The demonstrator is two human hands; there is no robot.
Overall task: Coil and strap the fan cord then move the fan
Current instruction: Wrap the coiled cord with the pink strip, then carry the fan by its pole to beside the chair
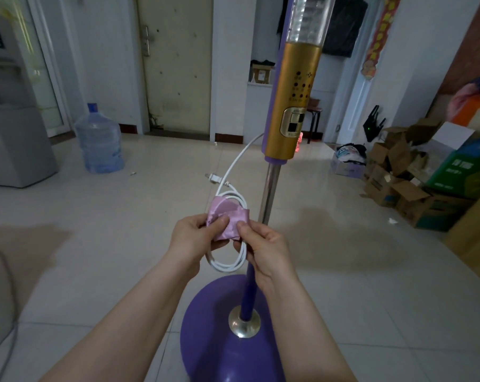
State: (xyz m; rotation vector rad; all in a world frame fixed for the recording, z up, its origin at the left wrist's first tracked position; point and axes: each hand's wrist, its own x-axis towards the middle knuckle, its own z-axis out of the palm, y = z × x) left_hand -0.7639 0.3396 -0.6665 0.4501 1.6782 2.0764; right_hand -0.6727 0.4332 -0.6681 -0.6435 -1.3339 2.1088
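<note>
2 hands, left hand [193,236] and right hand [263,244], pinch the pink strap [229,219] round the coiled cord [230,264].

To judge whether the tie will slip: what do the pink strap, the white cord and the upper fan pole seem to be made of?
Strap: likely a satin-like fabric, glossy lilac, creased with soft highlights. Cord: probably smooth plastic or rubber sheathing, plain white, holding round loops. Pole: looks like polished metal, with mirror-bright streaks.
</note>
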